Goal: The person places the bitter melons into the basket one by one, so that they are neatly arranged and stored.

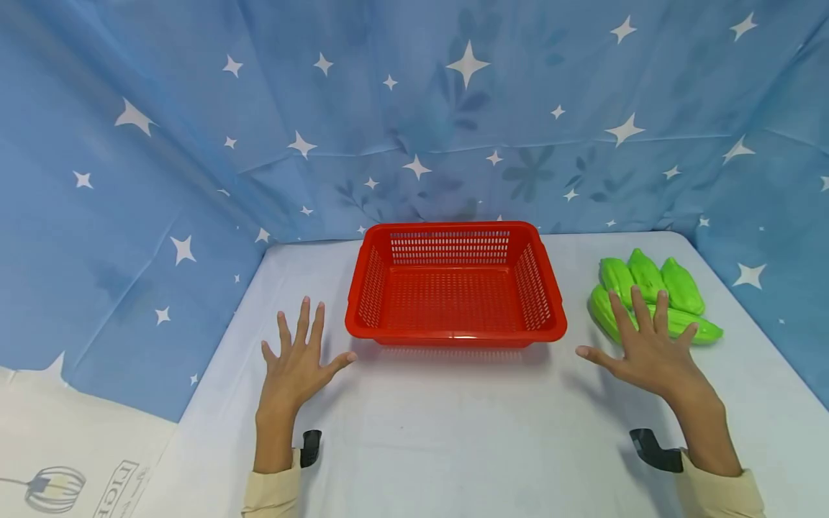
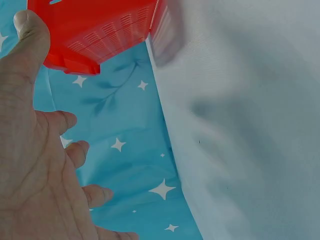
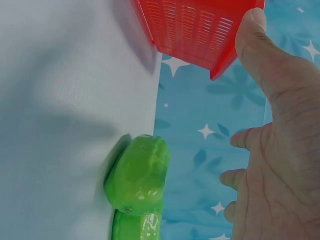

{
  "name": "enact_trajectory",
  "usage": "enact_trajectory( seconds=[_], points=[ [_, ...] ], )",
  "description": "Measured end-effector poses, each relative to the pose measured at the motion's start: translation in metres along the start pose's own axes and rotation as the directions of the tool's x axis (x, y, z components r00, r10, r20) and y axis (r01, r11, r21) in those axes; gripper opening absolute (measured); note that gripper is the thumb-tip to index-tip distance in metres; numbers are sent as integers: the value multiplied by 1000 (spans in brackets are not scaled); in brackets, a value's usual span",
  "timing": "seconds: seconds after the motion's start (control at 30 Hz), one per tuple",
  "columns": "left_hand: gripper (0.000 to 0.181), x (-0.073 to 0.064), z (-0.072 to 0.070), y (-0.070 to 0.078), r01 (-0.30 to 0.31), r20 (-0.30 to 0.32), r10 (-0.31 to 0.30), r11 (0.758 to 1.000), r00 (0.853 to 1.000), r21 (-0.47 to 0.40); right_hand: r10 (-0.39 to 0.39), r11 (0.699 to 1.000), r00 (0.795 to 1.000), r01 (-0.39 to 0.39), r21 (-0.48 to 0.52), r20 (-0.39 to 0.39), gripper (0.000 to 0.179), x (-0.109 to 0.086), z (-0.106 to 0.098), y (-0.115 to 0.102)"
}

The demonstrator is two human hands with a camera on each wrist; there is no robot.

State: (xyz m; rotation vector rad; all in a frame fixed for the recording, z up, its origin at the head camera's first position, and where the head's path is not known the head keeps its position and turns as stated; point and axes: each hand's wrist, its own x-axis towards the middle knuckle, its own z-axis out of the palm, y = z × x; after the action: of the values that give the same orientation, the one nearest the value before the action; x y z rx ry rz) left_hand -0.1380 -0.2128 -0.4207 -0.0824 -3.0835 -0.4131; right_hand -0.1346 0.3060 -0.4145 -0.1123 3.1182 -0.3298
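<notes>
Left hand (image 1: 294,372) and right hand (image 1: 657,363) spread fingers (image 1: 302,324) near a red basket (image 1: 453,336), the right partly hiding green vegetables (image 1: 648,277).

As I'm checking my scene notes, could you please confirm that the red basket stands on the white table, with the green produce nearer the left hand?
Not quite: the green produce is nearer the right hand, as the head view shows. The red basket does stand on the white table.
</notes>
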Motion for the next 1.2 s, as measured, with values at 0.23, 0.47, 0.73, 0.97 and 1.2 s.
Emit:
enact_trajectory(
  seconds=[0.23, 0.47, 0.73, 0.97, 1.2],
  points=[
    [105, 0, 1, 0, 2, 12, -2, 1000, 1000, -4, 3, 1000, 1000, -3, 8, -15, 117, -1, -1, 2],
    [104, 4, -2, 1, -14, 13, 14, 1000, 1000, -27, -1, 1000, 1000, 1, 3, -23, 115, 3, -7, 2],
    [101, 15, 1, 6, -54, -10, 53, 981, 999, -188, 20, 998, 995, -14, 62, -93, 100, 4, -13, 9],
    [93, 32, 13, 20, -167, -87, 142, 810, 986, -562, 126, 989, 972, -106, 108, -197, 76, -8, -9, 21],
    [87, 41, 27, 28, -206, -144, 148, 735, 978, -646, 300, 945, 919, -251, 209, -254, 62, -23, 2, 34]
  ],
)
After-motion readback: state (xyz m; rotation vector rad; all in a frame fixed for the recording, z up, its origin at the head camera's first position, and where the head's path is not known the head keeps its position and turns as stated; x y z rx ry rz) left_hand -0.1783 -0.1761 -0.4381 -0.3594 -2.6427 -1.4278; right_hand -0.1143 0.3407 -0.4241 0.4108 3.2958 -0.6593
